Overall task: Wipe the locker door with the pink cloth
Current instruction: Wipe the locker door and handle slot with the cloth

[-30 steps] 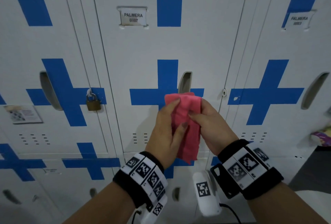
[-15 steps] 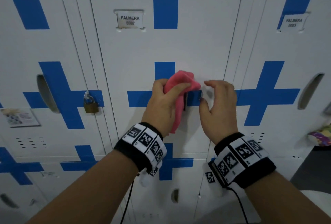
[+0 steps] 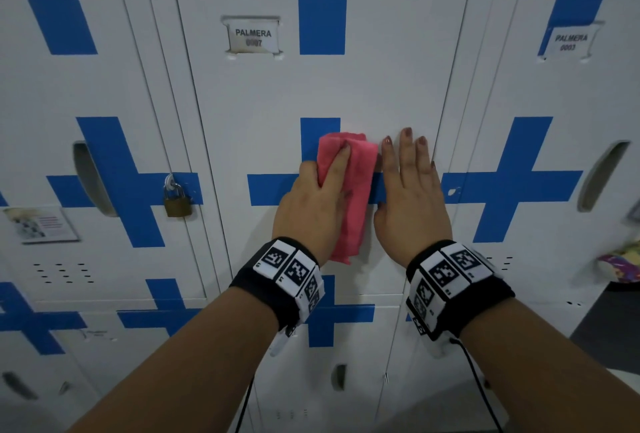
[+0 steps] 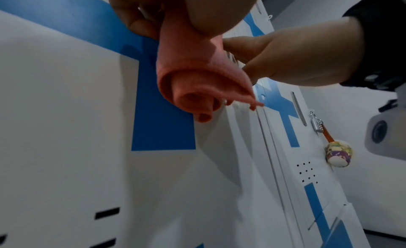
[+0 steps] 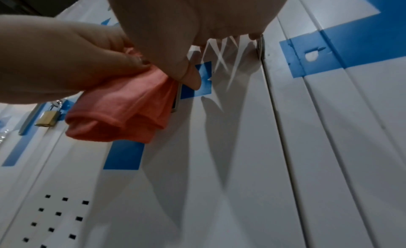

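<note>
The white locker door (image 3: 322, 86) with a blue cross and the label PALMERA 0007 (image 3: 253, 37) faces me. My left hand (image 3: 311, 207) grips the folded pink cloth (image 3: 356, 190) and holds it against the middle of the cross, over the door's handle slot. The cloth's lower end hangs loose below the hand (image 4: 197, 74). In the right wrist view the left thumb pinches the cloth (image 5: 123, 111). My right hand (image 3: 412, 197) lies flat on the door just right of the cloth, fingers straight and pointing up, holding nothing.
A brass padlock (image 3: 177, 202) hangs on the left locker, with a paper notice (image 3: 41, 224) further left. The right locker has a handle slot (image 3: 602, 176) and a colourful keychain pouch (image 4: 339, 153) hanging from it. More lockers stand below.
The right hand let go of the cloth and went flat on the door. The left hand carried the cloth up and set it against the cross.
</note>
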`<control>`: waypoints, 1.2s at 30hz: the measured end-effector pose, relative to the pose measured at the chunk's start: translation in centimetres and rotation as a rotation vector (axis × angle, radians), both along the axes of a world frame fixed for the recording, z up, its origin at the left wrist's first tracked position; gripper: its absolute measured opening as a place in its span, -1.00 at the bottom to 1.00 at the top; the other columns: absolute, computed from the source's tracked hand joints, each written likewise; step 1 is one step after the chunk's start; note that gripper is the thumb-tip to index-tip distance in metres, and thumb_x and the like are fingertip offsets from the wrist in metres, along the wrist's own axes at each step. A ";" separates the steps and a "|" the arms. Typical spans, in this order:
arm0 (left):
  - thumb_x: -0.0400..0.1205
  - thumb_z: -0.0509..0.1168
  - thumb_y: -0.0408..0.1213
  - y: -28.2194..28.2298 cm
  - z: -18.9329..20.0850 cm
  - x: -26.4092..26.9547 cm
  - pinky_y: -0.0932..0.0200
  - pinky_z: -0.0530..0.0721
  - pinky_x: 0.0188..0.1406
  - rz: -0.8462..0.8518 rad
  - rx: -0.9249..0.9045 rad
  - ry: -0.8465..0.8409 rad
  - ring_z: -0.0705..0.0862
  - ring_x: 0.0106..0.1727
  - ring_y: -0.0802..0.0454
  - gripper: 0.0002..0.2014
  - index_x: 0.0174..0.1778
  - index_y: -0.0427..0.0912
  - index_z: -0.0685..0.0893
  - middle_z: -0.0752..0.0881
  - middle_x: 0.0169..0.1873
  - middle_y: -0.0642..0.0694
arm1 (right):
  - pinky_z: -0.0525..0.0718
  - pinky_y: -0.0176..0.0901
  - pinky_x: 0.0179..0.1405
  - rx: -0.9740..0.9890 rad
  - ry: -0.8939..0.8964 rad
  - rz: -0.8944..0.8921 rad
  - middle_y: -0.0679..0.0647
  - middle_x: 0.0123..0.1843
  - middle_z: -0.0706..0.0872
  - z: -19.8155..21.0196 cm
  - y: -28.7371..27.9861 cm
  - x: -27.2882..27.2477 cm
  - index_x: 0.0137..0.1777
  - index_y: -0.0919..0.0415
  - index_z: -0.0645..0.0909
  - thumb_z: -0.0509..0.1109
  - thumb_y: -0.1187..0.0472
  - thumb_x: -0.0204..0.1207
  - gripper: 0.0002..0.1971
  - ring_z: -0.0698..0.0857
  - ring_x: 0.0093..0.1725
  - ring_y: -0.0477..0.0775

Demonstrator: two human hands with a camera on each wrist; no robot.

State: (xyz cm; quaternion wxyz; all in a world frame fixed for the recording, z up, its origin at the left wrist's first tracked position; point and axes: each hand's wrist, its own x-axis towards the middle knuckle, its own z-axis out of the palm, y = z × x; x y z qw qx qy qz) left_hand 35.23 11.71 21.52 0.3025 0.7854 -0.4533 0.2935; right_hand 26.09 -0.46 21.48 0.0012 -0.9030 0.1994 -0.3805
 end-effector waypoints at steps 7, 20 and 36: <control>0.62 0.00 -0.11 0.4 0.5 -0.2 0.33 0.43 -0.29 -0.215 -0.010 0.055 0.45 -0.25 0.17 -0.72 0.25 0.16 0.39 0.48 0.03 -0.05 | -0.20 0.03 0.61 0.000 -0.024 0.009 -0.02 0.62 -0.38 -0.3 -0.3 0.1 0.63 0.05 -0.27 0.17 0.39 0.46 -0.14 -0.35 0.62 0.07; 0.67 0.08 -0.10 -0.7 -0.2 -1.6 0.05 0.45 -0.40 0.142 0.265 0.021 0.58 -0.22 -0.11 -0.29 0.62 0.13 -0.24 0.56 0.00 -0.18 | -0.07 0.14 0.62 -0.037 0.016 -0.009 0.15 0.68 -0.24 -0.3 -0.2 0.0 0.66 0.14 -0.17 -0.03 0.16 0.45 -0.26 -0.29 0.64 0.14; 0.63 0.12 -0.17 -1.4 1.4 -2.2 0.10 0.38 -0.46 0.183 0.413 0.042 0.44 -0.50 -0.08 -0.33 0.62 -0.08 -0.04 0.48 -0.44 -0.04 | -0.09 0.12 0.62 -0.044 0.054 -0.028 0.16 0.67 -0.28 0.0 -0.1 -0.2 0.65 0.17 -0.21 0.07 0.19 0.46 -0.22 -0.29 0.64 0.16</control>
